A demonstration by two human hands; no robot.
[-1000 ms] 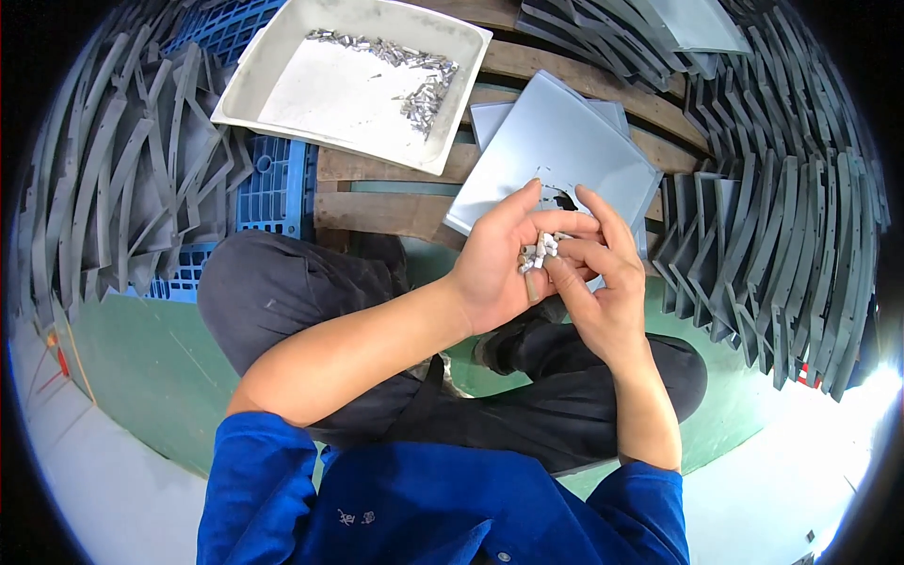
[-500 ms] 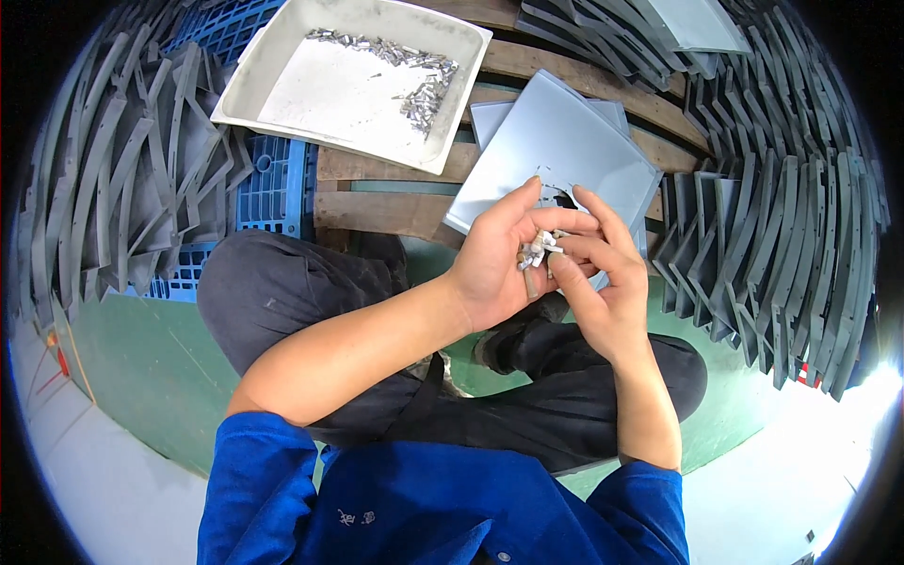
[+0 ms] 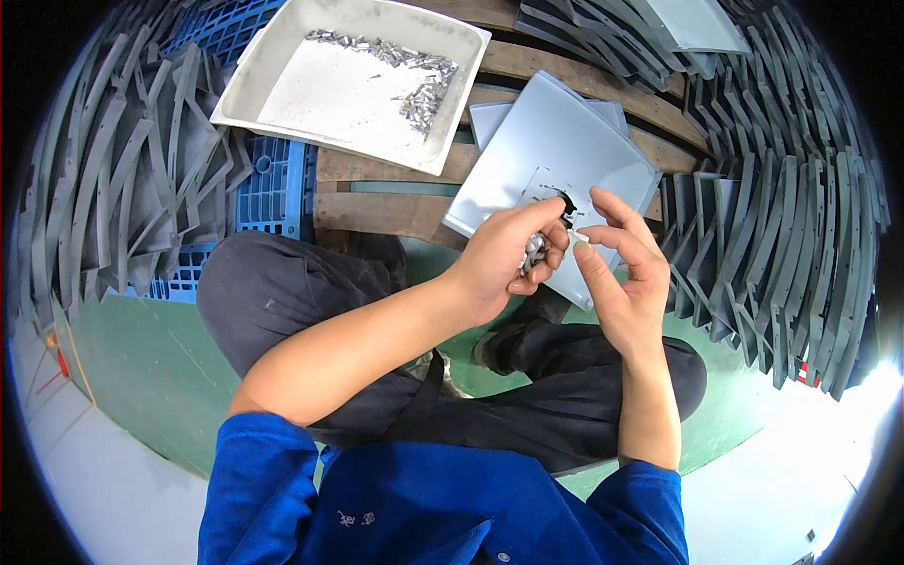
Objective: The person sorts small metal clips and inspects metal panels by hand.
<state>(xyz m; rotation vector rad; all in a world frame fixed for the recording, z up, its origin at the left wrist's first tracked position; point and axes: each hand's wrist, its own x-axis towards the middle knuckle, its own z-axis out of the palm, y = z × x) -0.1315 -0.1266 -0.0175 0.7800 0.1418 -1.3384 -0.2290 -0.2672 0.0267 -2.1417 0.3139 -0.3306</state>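
My left hand [image 3: 499, 254] is curled round a cluster of small silvery cylindrical metal pieces [image 3: 535, 249], partly hidden by its fingers. Between the thumb and a finger of my right hand [image 3: 629, 287] is one small pale piece [image 3: 578, 237], close to my left fingertips. Both hands are over the near part of a light grey metal panel [image 3: 537, 127]. That panel has a dark cutout [image 3: 568, 205] with small slots beside it. Whether the pinched piece touches the panel cannot be made out.
An off-white plastic tray [image 3: 330, 89] holds many loose metal pieces, on a wooden pallet [image 3: 386, 212]. Another grey panel [image 3: 490, 118] lies under the first. Stacks of bent grey metal parts stand left [image 3: 122, 169] and right [image 3: 782, 226]. A blue plastic pallet [image 3: 268, 179] shows at left.
My left palm, upturned with the pieces showing, has turned over and closed round them. My right hand has drawn slightly right and away, pinching one piece.
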